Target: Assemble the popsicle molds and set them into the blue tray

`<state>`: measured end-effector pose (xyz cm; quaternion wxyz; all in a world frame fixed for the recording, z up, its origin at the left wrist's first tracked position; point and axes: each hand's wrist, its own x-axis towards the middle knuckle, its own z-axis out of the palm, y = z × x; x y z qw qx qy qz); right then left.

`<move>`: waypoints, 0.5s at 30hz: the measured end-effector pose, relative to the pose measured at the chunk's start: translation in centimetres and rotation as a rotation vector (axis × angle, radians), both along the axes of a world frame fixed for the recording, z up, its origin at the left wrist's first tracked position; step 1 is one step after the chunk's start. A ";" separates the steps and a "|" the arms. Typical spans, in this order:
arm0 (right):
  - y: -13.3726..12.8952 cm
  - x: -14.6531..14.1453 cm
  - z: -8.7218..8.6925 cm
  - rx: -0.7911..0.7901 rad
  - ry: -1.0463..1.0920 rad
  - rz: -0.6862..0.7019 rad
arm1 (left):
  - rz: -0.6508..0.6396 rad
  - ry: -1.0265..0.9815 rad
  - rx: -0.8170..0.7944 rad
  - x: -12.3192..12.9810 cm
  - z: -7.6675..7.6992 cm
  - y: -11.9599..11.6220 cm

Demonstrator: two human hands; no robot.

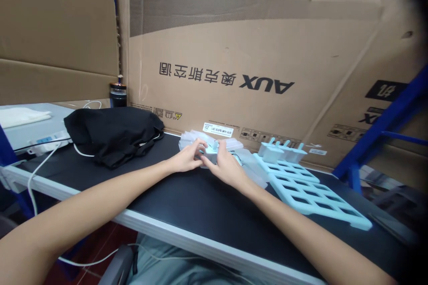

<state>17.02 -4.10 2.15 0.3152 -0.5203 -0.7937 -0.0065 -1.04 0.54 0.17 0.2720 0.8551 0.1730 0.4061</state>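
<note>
Before upside-down printed cardboard point(207, 53), both hands point(190, 156) point(226, 163) meet around a small piece point(210, 153) over the black tabletop point(187, 213).

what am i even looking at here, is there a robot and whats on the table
There's no robot: these are a person's own bare hands. The single picture comes from a camera worn on their head, looking forward and down.

The left hand and right hand meet around a small pale-blue piece, mostly hidden by fingers. They are above a black tabletop.

Cloudy, see-through plastic pieces lie around and behind the hands. To the right are light-blue racks with rows of openings, and blocks with upright tabs at their far end. A black cloth is bunched at left. Behind stands printed cardboard.
</note>
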 end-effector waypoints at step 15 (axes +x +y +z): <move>1.7 15.2 8.0 0.233 0.024 -0.573 | 0.563 0.310 0.282 -2.6 0.9 1.6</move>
